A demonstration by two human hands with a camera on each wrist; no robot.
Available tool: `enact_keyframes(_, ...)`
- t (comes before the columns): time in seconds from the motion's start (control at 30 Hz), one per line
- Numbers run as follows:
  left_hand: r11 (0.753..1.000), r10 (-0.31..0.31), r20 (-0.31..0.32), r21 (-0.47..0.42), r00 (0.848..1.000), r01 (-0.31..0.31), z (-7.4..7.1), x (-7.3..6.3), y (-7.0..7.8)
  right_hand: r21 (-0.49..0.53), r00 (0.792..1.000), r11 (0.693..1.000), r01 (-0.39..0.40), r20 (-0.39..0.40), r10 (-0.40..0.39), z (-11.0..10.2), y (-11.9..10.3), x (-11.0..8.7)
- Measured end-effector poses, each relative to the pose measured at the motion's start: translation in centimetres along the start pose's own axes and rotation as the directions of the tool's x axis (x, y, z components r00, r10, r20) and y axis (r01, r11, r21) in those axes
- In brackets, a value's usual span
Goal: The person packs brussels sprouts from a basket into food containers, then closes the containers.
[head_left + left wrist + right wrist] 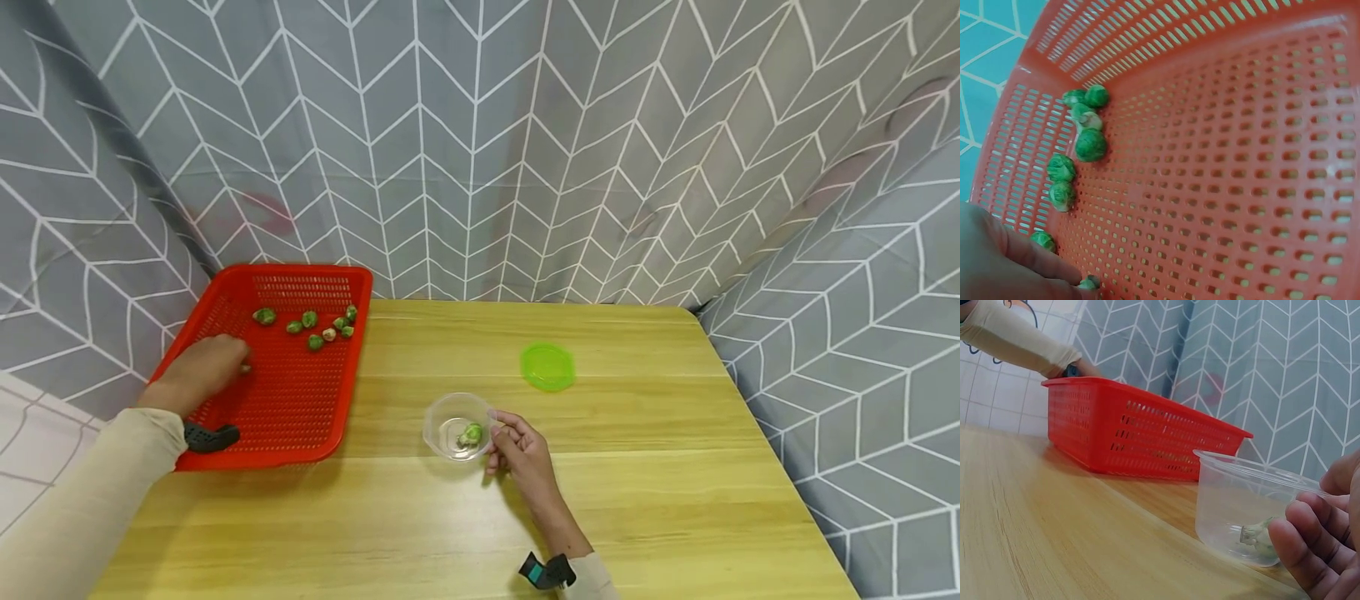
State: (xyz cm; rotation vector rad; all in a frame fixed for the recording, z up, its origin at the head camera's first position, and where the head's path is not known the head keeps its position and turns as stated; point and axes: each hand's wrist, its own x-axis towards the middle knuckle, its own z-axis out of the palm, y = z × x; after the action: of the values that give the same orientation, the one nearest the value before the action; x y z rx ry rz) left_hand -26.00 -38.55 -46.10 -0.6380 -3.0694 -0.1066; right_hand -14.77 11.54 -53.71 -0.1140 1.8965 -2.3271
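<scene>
My left hand (206, 371) reaches down into the red plastic basket (347, 400) and pinches a small Brussels sprout (1089, 282) between thumb and fingertips. Several more Brussels sprouts (1090, 145) lie along the basket's side and far end. On the table, a clear round plastic container (438, 442) stands upright with one Brussels sprout (470, 434) inside. The right hand (521, 454) grips this container by its right rim, thumb above and fingers curled against its wall, as the right wrist view (1329, 531) shows.
A bright green lid (548, 367) lies flat on the wooden table (637, 500), beyond the right hand. Grey patterned curtains (480, 150) hang behind the table and along its sides. The basket's raised walls surround the left hand.
</scene>
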Motion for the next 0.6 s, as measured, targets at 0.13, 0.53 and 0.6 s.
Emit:
enact_keyframes(0.13, 0.999, 0.018, 0.004, -0.047, 1.000, -0.018, -0.4, -0.1, 0.1, 0.001, 1.000, 1.000, 0.002, -0.007, -0.002, 0.0, 0.1, 0.0)
enact_keyframes(0.53, 0.992, -0.008, -0.059, -0.128, 0.998, 0.000, -0.9, -0.4, 1.0, 0.027, 1.000, 1.000, -0.003, -0.012, 0.003, 0.1, 0.2, 0.0)
enact_keyframes(0.6, 0.990, -0.010, -0.082, -0.143, 0.997, -0.002, -1.0, -0.5, 1.1, 0.030, 1.000, 1.000, -0.007, -0.019, 0.007, 0.1, 0.2, 0.0)
